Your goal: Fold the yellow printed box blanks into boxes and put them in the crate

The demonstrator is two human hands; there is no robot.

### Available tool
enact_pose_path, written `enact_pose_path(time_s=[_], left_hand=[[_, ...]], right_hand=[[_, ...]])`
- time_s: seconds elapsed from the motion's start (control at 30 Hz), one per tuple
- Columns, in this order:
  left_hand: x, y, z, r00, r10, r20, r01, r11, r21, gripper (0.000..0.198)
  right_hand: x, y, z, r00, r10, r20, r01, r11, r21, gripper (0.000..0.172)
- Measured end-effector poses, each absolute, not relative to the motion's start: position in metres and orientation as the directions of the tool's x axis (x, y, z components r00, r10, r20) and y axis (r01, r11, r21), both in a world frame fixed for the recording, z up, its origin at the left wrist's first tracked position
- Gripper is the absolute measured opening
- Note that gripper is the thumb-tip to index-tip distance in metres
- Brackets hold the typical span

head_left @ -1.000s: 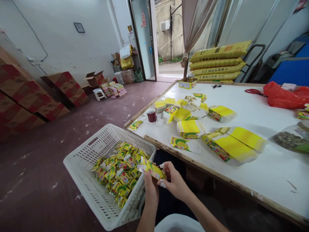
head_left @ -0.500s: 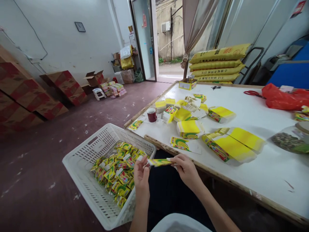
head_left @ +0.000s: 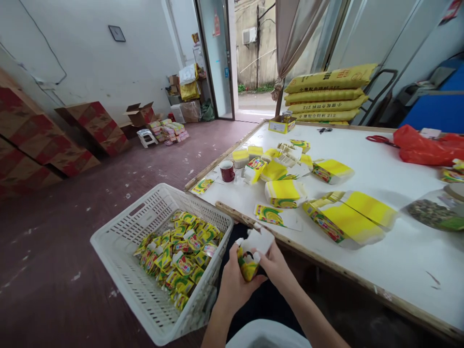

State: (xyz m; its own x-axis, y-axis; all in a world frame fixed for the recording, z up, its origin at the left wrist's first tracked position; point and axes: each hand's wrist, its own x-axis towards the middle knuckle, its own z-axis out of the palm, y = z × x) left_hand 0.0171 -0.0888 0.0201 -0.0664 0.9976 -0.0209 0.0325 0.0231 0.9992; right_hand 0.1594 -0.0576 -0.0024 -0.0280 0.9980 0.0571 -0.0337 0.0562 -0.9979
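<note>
Holding a small yellow-and-white printed card packet (head_left: pixel 248 267) at lower centre of the frame: cupping it with a partly curled left hand (head_left: pixel 232 286), pinching its white upper part with bent fingers of the right hand (head_left: pixel 277 267); just right of a white perforated plastic crate (head_left: pixel 145 220) of yellow-green packets (head_left: pixel 184 264) at lower left, near a white wood-edged tabletop (head_left: pixel 397 270) at right

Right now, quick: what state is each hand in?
Left hand: closed around the lower part of a yellow printed carton.
Right hand: closed on the same carton, at its white part.
</note>
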Motion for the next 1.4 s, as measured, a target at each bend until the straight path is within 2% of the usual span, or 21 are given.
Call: enact_pose_path(time_s=[0.07,0.13,0.27,0.33,0.43,0.5,0.57,0.7,0.8,0.87,0.97,1.07,1.13,1.2,1.23,1.3,1.33,1.4], left_hand=[[0.023,-0.091,0.018,-0.036,0.999,-0.013,0.019,0.014,1.000,0.077],[0.025,-0.092,0.017,-0.022,0.999,0.034,0.057,-0.033,0.998,0.067],[0.020,-0.089,0.016,0.013,0.996,0.085,0.150,-0.086,0.985,0.052],[0.019,-0.087,0.014,0.008,0.999,0.052,0.106,-0.053,0.993,0.054],[0.022,-0.085,0.010,-0.122,0.991,0.045,-0.040,-0.051,0.998,0.062],[0.022,-0.083,0.010,-0.187,0.980,0.065,-0.039,-0.074,0.997,0.061],[0.019,-0.081,0.013,-0.151,0.985,0.079,0.053,-0.072,0.996,0.056],[0.003,-0.080,0.024,0.025,0.998,0.053,0.217,-0.058,0.974,0.049],[-0.005,-0.081,0.030,0.119,0.993,0.014,0.276,-0.046,0.960,0.058],[-0.004,-0.082,0.031,0.162,0.987,0.005,0.301,-0.054,0.952,0.062],[0.002,-0.083,0.030,0.156,0.987,0.027,0.303,-0.074,0.950,0.058],[0.006,-0.082,0.026,0.081,0.997,-0.007,0.234,-0.012,0.972,0.062],[0.006,-0.079,0.021,0.052,0.996,-0.066,0.102,0.060,0.993,0.070],[0.004,-0.073,0.014,-0.110,0.988,-0.108,-0.153,0.090,0.984,0.079],[0.002,-0.069,0.010,-0.239,0.961,-0.137,-0.280,0.067,0.958,0.078],[-0.005,-0.061,0.003,-0.478,0.850,-0.221,-0.447,-0.020,0.894,0.063],[-0.008,-0.057,0.000,-0.533,0.805,-0.260,-0.481,-0.035,0.876,0.049],[-0.012,-0.052,-0.005,-0.551,0.770,-0.323,-0.513,-0.007,0.858,0.028]], right_hand=[[0.158,-0.058,0.003,-0.172,0.982,-0.077,-0.152,-0.104,-0.983,0.067],[0.159,-0.060,0.010,-0.225,0.970,-0.094,-0.180,-0.136,-0.974,0.067],[0.165,-0.065,0.019,-0.237,0.970,0.057,-0.052,0.045,-0.998,0.065],[0.166,-0.069,0.022,-0.316,0.936,0.155,0.067,0.185,-0.980,0.062],[0.165,-0.071,0.021,-0.424,0.867,0.263,0.190,0.369,-0.910,0.063],[0.165,-0.069,0.017,-0.391,0.868,0.307,0.241,0.419,-0.876,0.064],[0.169,-0.065,0.011,-0.345,0.881,0.324,0.288,0.428,-0.856,0.063],[0.187,-0.059,0.010,-0.475,0.854,0.210,0.392,0.419,-0.819,0.058],[0.204,-0.057,0.024,-0.584,0.806,0.097,0.432,0.410,-0.803,0.041],[0.209,-0.056,0.034,-0.613,0.787,0.071,0.423,0.402,-0.812,0.031],[0.205,-0.056,0.037,-0.559,0.826,0.079,0.395,0.349,-0.849,0.030],[0.192,-0.058,0.026,-0.482,0.868,0.120,0.326,0.305,-0.895,0.045],[0.188,-0.058,0.018,-0.451,0.878,0.162,0.234,0.292,-0.927,0.065],[0.191,-0.055,0.012,-0.390,0.902,0.184,0.166,0.266,-0.950,0.078],[0.196,-0.051,0.011,-0.332,0.929,0.166,0.205,0.243,-0.948,0.075],[0.212,-0.038,0.012,-0.155,0.984,0.091,0.418,0.149,-0.896,0.052],[0.222,-0.029,0.012,-0.042,0.998,0.047,0.574,0.062,-0.817,0.035],[0.242,-0.008,0.012,0.105,0.994,0.019,0.701,-0.061,-0.710,0.020]])
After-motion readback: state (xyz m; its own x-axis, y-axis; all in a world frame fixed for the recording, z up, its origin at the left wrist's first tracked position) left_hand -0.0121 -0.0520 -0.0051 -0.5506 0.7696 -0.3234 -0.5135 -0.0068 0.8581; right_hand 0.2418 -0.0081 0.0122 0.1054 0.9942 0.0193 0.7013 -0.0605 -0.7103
